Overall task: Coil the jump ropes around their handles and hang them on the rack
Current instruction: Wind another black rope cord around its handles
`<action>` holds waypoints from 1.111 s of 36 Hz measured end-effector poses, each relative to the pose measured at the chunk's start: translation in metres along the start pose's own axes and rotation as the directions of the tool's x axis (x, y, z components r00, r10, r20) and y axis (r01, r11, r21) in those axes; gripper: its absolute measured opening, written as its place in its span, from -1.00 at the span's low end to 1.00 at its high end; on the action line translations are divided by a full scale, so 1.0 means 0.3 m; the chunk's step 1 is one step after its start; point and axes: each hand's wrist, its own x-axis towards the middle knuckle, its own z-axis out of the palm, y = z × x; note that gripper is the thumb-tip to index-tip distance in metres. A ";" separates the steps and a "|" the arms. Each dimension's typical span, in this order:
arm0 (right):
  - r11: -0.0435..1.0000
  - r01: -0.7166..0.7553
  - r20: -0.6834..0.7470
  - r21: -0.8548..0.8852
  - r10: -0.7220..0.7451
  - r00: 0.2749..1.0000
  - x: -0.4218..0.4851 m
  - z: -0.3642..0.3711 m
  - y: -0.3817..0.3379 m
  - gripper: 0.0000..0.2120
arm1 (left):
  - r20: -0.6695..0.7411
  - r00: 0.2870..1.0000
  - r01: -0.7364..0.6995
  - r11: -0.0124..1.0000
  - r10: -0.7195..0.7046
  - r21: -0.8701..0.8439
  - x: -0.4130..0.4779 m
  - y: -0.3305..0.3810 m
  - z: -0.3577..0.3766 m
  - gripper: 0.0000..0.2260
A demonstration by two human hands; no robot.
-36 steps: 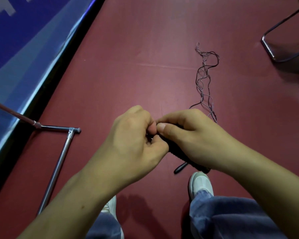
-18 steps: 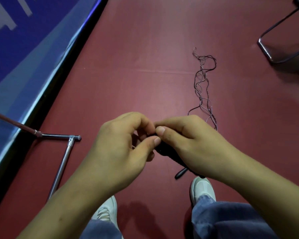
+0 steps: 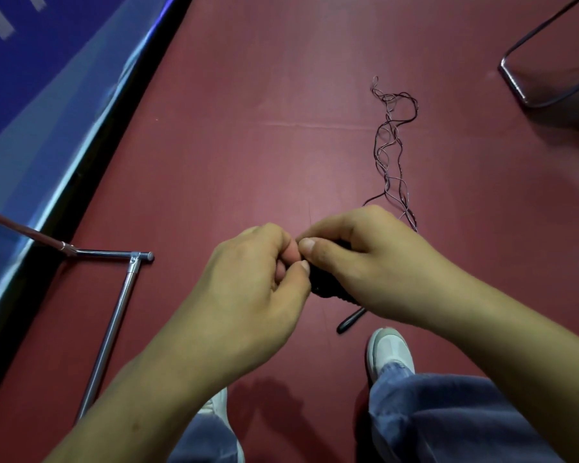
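Black jump rope handles with cord wound on them sit between my hands, mostly hidden; one handle tip sticks out below. My right hand grips the handles from above. My left hand pinches at the cord against the handles' left end, fingertips touching my right thumb. The thin loose rope trails in tangled loops across the red floor beyond my right hand. The chrome rack base lies at the left.
A blue mat with a black edge runs along the left. A dark metal chair frame stands at the top right. My white shoes and jeans are below the hands.
My left thumb and fingers have closed back against the handles' end after opening briefly. The loose rope on the floor has shifted slightly. My right hand keeps its grip.
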 end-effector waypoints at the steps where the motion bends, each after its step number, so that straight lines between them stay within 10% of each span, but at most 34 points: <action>1: 1.000 -0.009 0.006 0.007 0.009 1.000 -0.001 -0.004 -0.002 -0.69 | 0.002 1.000 -0.007 1.000 0.007 0.006 -0.003 -0.001 0.003 -0.89; 13: 0.982 -0.146 0.030 0.119 0.143 0.989 0.003 -0.012 -0.006 -0.63 | 0.106 0.992 -0.067 0.997 0.069 -0.023 -0.022 -0.017 0.053 -0.92; 27: 0.982 0.012 -0.088 -0.189 -0.029 0.996 -0.002 0.012 -0.004 -0.69 | 0.158 0.986 0.074 0.991 -0.056 -0.109 0.021 -0.014 -0.010 -0.91; 40: 0.998 0.014 0.035 0.059 -0.016 0.999 -0.015 -0.035 0.000 -0.69 | 0.128 0.983 -0.110 0.976 0.135 -0.186 -0.029 -0.016 -0.009 -0.88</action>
